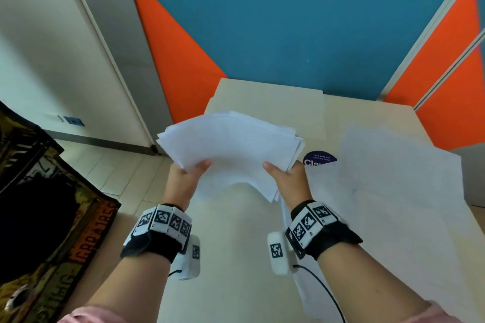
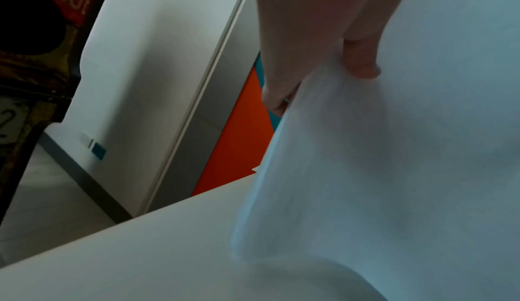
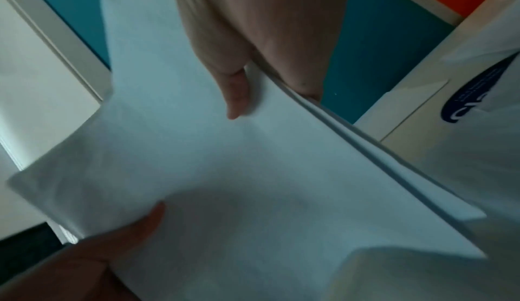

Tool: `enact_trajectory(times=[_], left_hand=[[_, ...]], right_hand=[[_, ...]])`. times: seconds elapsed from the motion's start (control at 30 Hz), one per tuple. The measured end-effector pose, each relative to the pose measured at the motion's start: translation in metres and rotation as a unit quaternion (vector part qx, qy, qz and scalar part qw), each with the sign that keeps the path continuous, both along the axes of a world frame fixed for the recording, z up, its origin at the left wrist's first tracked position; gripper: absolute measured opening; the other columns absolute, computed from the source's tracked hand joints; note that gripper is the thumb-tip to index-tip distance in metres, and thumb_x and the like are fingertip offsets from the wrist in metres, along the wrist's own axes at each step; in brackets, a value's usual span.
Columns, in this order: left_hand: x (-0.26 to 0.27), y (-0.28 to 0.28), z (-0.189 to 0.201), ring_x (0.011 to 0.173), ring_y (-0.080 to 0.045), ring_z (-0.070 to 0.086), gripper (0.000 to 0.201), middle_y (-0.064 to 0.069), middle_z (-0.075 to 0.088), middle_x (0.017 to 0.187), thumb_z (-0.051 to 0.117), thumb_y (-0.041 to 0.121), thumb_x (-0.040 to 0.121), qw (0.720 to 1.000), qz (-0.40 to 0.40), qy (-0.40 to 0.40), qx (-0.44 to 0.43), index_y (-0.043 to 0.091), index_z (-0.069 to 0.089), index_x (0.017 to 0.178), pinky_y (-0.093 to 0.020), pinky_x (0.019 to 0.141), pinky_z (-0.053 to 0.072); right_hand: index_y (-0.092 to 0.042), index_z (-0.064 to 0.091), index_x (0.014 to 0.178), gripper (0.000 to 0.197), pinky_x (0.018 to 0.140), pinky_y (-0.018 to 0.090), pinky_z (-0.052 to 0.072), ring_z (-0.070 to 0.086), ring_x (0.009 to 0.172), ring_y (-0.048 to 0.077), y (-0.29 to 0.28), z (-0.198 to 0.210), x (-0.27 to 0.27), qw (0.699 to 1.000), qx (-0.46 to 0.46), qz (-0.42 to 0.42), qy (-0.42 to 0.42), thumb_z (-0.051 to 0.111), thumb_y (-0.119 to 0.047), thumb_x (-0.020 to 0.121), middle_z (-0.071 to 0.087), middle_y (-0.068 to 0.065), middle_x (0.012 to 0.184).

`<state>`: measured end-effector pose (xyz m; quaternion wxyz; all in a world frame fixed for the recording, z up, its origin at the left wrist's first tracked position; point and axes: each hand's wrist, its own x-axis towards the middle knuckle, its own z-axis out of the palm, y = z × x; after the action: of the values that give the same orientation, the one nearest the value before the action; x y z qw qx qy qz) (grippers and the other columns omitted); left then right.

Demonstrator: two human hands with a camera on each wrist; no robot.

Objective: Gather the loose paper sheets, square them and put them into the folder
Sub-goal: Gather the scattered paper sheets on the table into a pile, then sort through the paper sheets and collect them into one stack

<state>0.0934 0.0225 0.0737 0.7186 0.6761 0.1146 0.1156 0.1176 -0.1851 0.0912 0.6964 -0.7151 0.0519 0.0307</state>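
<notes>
A fanned, uneven stack of white paper sheets (image 1: 228,144) is held up above the cream table (image 1: 236,257). My left hand (image 1: 189,172) pinches its left edge, thumb on top, and my right hand (image 1: 280,173) pinches its right edge the same way. The wrist views show the stack (image 2: 365,172) (image 3: 225,172) close up, with a thumb (image 2: 361,61) (image 3: 236,92) pressed on the top sheet. More loose sheets (image 1: 393,178) lie spread on the table at the right. A cream folder (image 1: 267,105) lies flat at the table's far edge, behind the stack.
A round dark blue sticker (image 1: 319,158) shows on the table beside my right hand. Blue and orange partition panels (image 1: 288,21) stand behind the table. A dark patterned object (image 1: 47,204) stands on the tiled floor at the left.
</notes>
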Motion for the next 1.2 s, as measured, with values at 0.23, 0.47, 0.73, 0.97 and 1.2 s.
enact_trajectory(times=[0.23, 0.47, 0.73, 0.97, 1.2], left_hand=[[-0.012, 0.014, -0.021, 0.105, -0.024, 0.065, 0.046, 0.006, 0.074, 0.093, 0.079, 0.028, 0.054, 0.991, -0.092, 0.092, -0.013, 0.022, 0.064, 0.097, -0.032, 0.084, 0.053], [-0.013, 0.004, -0.023, 0.086, -0.017, 0.063, 0.005, 0.005, 0.07, 0.083, 0.066, 0.017, 0.084, 0.993, -0.045, 0.107, 0.009, 0.022, 0.064, 0.085, -0.04, 0.093, 0.048], [-0.015, -0.019, -0.02, 0.078, -0.015, 0.074, 0.065, -0.002, 0.078, 0.086, 0.09, 0.047, 0.031, 0.969, -0.179, 0.145, -0.09, 0.01, 0.074, 0.083, -0.03, 0.072, 0.058], [-0.013, -0.085, -0.018, 0.081, -0.028, 0.07, 0.061, -0.006, 0.075, 0.077, 0.08, 0.04, 0.062, 0.961, -0.197, 0.195, 0.029, -0.006, 0.067, 0.1, -0.029, 0.068, 0.055], [-0.006, -0.137, -0.018, 0.085, -0.026, 0.058, 0.041, -0.013, 0.063, 0.096, 0.063, 0.022, 0.086, 0.964, -0.108, 0.214, 0.114, -0.009, 0.059, 0.112, -0.028, 0.072, 0.041]], right_hand=[[-0.013, 0.063, 0.086, 0.017, 0.08, 0.028, 0.052, 0.061, 0.086, 0.019, -0.007, -0.005, -0.009, 0.994, -0.048, 0.061, 0.074, 0.072, -0.001, 0.077, 0.067, 0.006, 0.096], [-0.015, 0.065, 0.1, 0.014, 0.073, 0.006, 0.047, 0.063, 0.085, 0.007, -0.017, -0.001, -0.017, 0.994, -0.065, 0.08, 0.049, 0.065, -0.019, 0.086, 0.067, -0.003, 0.096], [-0.017, 0.049, 0.133, 0.038, 0.103, 0.024, 0.041, 0.054, 0.118, 0.01, -0.065, 0.011, -0.035, 0.992, -0.089, 0.081, 0.043, 0.049, -0.023, 0.096, 0.058, -0.006, 0.128], [-0.018, 0.052, 0.126, 0.031, 0.077, 0.012, 0.046, 0.055, 0.102, 0.008, -0.117, 0.009, -0.051, 0.994, -0.083, -0.007, 0.069, 0.046, -0.024, 0.097, 0.06, -0.006, 0.116], [-0.005, 0.064, 0.106, 0.029, 0.082, 0.031, 0.047, 0.061, 0.098, 0.028, -0.232, -0.038, -0.063, 0.907, -0.303, -0.119, 0.267, 0.059, -0.027, 0.086, 0.064, 0.012, 0.106]])
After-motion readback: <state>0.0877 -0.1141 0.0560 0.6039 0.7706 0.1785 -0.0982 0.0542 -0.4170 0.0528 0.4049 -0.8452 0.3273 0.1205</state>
